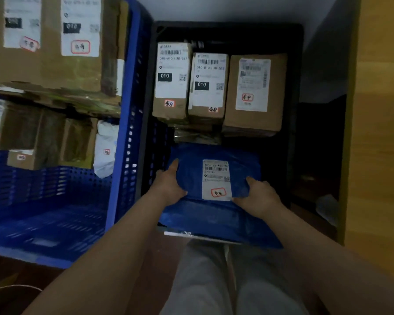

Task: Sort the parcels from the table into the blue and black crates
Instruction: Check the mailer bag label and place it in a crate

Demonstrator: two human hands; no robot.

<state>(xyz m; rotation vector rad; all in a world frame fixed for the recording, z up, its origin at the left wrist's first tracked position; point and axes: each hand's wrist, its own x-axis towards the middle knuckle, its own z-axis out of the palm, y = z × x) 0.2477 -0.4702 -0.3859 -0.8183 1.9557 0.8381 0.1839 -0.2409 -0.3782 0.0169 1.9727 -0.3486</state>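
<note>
**Blue parcel held over the black crate**

Blue plastic wraps the soft parcel (214,178) that both hands hold. The left hand (168,185) grips its left edge, with the thumb on top and the other fingers (172,165) along the side. The right hand (259,194) grips the near right part, with its fingers curled onto the wrap just beside the white label (216,179). The label faces up and has a bar code and a red-edged sticker.

The parcel sits low in the near half of the black crate (296,87). I cannot tell if it rests on the bottom. At the far end of this crate stand three brown boxes (255,92) side by side, each with a white label. A dark gap lies between the boxes and the blue parcel, and more dark room shows on the right side of the crate.

Touching the black crate on the left is the blue crate (127,133) with holes in its walls. It holds big brown boxes (55,53) stacked at the far end and a white bag (105,151) near its right wall. Its near part shows bare blue floor.

A wooden wall (380,133) stands on the right. The person's light trousers (214,280) show at the bottom.
</note>
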